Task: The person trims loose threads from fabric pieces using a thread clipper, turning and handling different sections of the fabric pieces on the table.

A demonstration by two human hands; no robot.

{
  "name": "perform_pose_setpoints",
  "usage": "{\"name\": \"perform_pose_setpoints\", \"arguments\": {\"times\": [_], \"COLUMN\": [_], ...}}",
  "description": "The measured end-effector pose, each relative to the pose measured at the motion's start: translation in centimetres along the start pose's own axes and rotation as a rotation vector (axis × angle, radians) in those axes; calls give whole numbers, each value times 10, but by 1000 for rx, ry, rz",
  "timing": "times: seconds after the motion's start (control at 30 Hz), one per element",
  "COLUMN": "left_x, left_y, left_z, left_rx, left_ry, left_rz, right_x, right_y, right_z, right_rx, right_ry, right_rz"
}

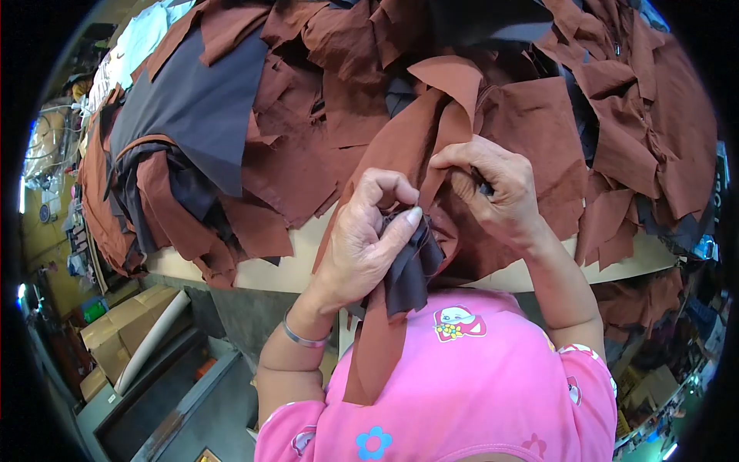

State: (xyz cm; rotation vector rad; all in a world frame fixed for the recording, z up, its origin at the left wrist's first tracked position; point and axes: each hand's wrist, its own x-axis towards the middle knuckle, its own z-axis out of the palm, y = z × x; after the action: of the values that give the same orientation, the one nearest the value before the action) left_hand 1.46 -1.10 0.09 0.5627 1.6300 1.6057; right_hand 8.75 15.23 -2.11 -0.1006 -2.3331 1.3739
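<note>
My left hand (366,235) is closed in a pinch on brown fabric (381,350) and a bunch of dark fabric (412,273) that hangs below the fingers. To its right, my right hand (496,185) has its fingers bent in, thumb and forefinger close together beside the brown strip (454,127). A small dark object (485,187) shows inside the curled right fingers; what it is cannot be made out. Loose threads lie near the left fingertips. The held fabric runs up over the pile in front of me.
Brown cloth pieces (531,138) and dark grey cloth (192,100) are heaped across a pale table (254,275). Below left are cardboard boxes (127,327), a white tube (154,339) and a grey metal frame (192,400). More brown cloth (639,304) hangs low on the right.
</note>
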Motion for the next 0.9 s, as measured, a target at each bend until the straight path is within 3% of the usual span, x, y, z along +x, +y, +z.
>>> {"name": "perform_pose_setpoints", "arguments": {"times": [0.17,0.33,0.37,0.47,0.6,0.7,0.83,0.9], "left_x": [7,8,8,10,13,12,9,9], "left_y": [2,-4,-4,-5,-10,-13,-7,-8], "left_z": [-14,-14,-14,-15,-18,-18,-14,-14], "left_rx": [305,219,180,-33,115,166,63,24], "left_ry": [-222,-126,-106,-88,-82,-101,-91,-103], "left_rz": [47,42,37,-88,-9,25,-37,-42], "right_x": [0,-11,-17,-27,-38,-39,-39,-38], "right_y": [4,-19,-21,-25,-16,-11,-23,-23], "right_z": [3,0,-8,-11,-8,-10,-10,-9], "right_rx": [-14,48,84,269,137,274,96,241], "right_ry": [22,110,-40,-241,-426,-346,-146,-152], "right_rz": [21,232,322,199,56,126,278,181]}}
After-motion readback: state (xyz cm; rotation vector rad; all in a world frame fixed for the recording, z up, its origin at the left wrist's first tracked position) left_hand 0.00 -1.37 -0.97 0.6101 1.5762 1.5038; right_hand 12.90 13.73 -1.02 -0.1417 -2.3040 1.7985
